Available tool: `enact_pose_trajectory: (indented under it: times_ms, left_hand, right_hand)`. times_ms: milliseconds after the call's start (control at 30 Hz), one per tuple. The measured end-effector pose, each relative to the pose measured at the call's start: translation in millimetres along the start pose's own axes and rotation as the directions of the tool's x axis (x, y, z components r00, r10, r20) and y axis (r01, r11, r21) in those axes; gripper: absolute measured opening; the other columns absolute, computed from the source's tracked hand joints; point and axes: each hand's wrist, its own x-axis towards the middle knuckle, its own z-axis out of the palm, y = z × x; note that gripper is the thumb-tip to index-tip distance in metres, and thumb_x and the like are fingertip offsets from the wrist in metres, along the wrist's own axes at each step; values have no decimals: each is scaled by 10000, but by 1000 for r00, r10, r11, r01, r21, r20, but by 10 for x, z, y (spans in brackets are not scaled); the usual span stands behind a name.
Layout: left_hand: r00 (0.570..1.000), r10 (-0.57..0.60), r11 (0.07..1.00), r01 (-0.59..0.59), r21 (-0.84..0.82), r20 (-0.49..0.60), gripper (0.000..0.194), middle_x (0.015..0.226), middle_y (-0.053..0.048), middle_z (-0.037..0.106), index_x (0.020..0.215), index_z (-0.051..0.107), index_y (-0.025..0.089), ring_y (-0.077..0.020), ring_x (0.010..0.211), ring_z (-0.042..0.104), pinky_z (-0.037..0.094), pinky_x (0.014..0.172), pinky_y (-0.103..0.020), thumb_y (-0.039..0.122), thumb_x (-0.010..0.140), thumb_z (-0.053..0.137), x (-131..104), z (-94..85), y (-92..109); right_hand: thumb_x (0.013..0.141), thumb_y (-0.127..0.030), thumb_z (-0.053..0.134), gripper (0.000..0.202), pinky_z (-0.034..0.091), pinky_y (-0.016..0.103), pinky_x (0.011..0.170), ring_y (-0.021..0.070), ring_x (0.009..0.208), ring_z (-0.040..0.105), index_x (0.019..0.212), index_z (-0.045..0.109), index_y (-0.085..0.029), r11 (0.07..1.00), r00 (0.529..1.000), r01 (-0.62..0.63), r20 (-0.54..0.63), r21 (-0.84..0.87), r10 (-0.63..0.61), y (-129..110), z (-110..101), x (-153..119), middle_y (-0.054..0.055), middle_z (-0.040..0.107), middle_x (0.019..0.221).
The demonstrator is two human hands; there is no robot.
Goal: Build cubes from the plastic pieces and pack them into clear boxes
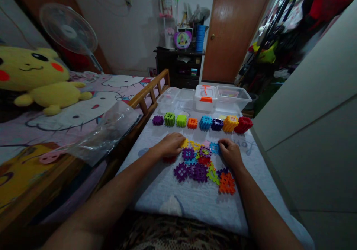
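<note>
Your left hand (173, 144) curled at yellow piece (184, 143), back left of loose pile; pinched or merely touched, cannot tell. Your right hand (230, 153) curled narrow at right edge of light-blue piece (214, 148), back right; hold likewise unclear. Orange piece (227, 183) at pile's near right. Red stack (243, 125) ends row beyond.

Left to right along the far part of the pale blue cloth (202, 201), the row of stacks (205, 122) runs purple, green, lime, orange, light blue, dark blue, yellow, red; the nearer loose pieces (198, 172) mix purple, yellow, light blue, red, lime and orange. Farther back, a clear box (202, 106) has an orange latch (206, 99). At left, a yellow plush toy (52, 93) with orange-red cheeks (57, 67) sits against a pink-and-white cartoon-printed sheet (102, 106).
</note>
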Motion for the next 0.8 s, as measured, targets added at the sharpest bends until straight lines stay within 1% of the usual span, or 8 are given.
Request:
enact_pose_trajectory:
  times_ms: [100,200,267,400,500,600,700,800]
  left_hand:
    - [999,-33,999,32,-28,-34,398,1234,-120,652,1230,601,196,-270,1164,593,448,1009,-370,260,837,592,49,53,-38]
    - [996,-65,996,61,-63,-65,517,1262,-135,648,1318,560,174,-289,1173,600,455,1017,-391,268,814,627,93,116,-81]
    - [990,-73,992,61,-106,-117,581,1308,-132,632,1359,533,181,-287,1197,596,452,1036,-394,275,798,648,103,159,-95]
    - [965,-92,976,39,-214,-244,608,1380,-126,598,1366,534,183,-265,1258,572,435,1085,-369,289,783,669,114,210,-94]
    - [947,-114,968,38,-250,-300,609,1409,-122,586,1365,541,182,-258,1303,543,399,1132,-373,287,780,677,164,201,-67]
    - [946,-119,961,34,-274,-301,600,1417,-107,585,1364,546,198,-253,1308,542,402,1133,-385,266,783,678,250,162,11]
    - [961,-70,954,-15,-300,-269,599,1421,-92,585,1372,542,213,-247,1310,543,414,1124,-392,250,790,677,330,126,126]
    - [975,-23,946,-50,-321,-219,615,1453,-100,558,1401,518,208,-238,1322,534,420,1114,-379,243,805,667,348,113,200]
  right_hand:
    - [764,-344,492,274,510,351,779,225,775,670,795,712,-183,1000,1000,-2,-6,9,2,-8,4,0,80,738,820]
    - [771,-345,488,273,513,348,772,223,772,670,791,710,-187,1000,1000,-5,-14,20,5,-3,15,-1,77,738,814]
    - [773,-345,492,265,513,347,772,221,774,670,787,709,-192,1000,1000,-4,-16,25,4,5,20,-2,73,739,813]
    - [775,-344,495,260,511,349,776,221,773,671,783,709,-197,1000,1000,3,-21,25,-2,6,17,-5,71,736,814]
    - [766,-343,497,250,513,348,772,222,771,670,769,707,-207,1000,1000,-4,-28,30,5,-10,13,-6,66,737,805]
    - [757,-343,501,243,516,349,773,221,762,668,763,706,-213,999,999,-19,-30,41,20,-17,15,-3,63,741,801]
    - [755,-339,499,251,514,354,787,221,773,669,776,710,-204,999,1000,-17,-25,37,18,-10,14,-1,67,742,818]
    - [754,-339,497,257,509,352,793,220,784,668,783,710,-198,1000,1000,-13,-19,26,14,-5,8,-5,70,738,821]
